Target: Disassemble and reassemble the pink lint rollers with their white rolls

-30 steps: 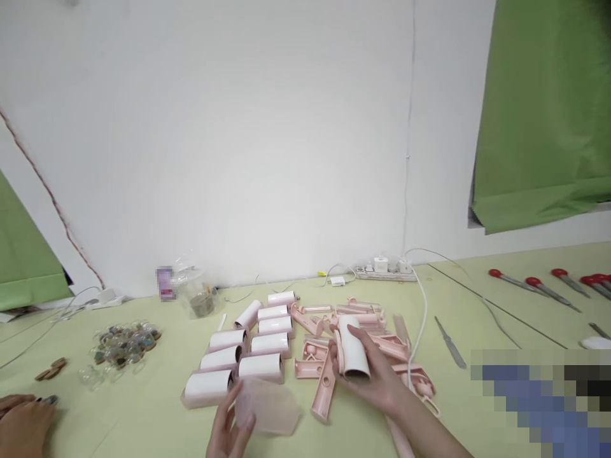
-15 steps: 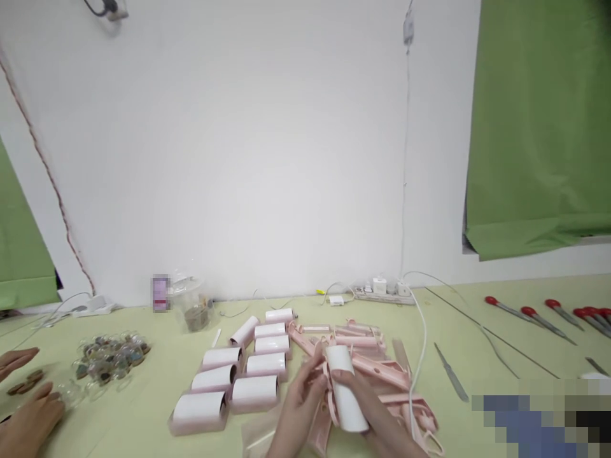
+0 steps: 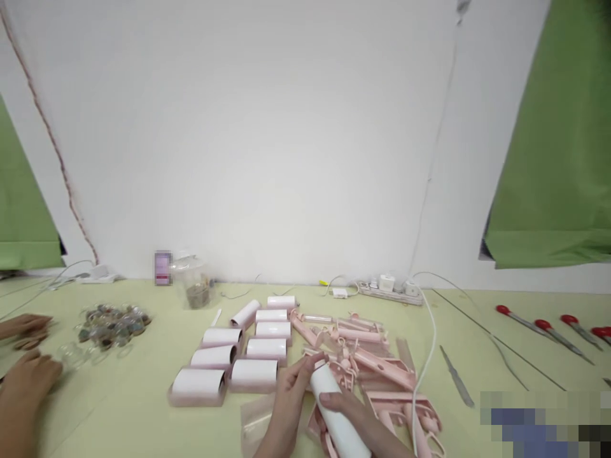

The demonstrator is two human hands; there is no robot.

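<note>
My right hand (image 3: pixel 356 416) is wrapped round a white roll (image 3: pixel 340 425), its thumb lying across the paper surface. The roll tilts, its upper end pointing away from me and to the left. At that upper end my left hand (image 3: pixel 290 388) is closed in a pinch; whatever sits between its fingertips is too small to make out. Beneath and behind both hands lie pink plastic parts (image 3: pixel 384 369), some with rod-like handles and loops. A clear plastic sleeve (image 3: pixel 255 423) lies beside my left wrist.
Several white rolls (image 3: pixel 198 387) stand in rows to the left. A white cable (image 3: pixel 429 343) crosses the parts at right, near a metal blade (image 3: pixel 457 376) and red-handled tools (image 3: pixel 541 324). At far left, another person's hands (image 3: pixel 31 381) are near clear round pieces (image 3: pixel 112 327).
The roll has moved down and slightly left, tilting more. My left hand has shifted from a pink part beside the roll to its upper end. The camera view has shifted slightly.
</note>
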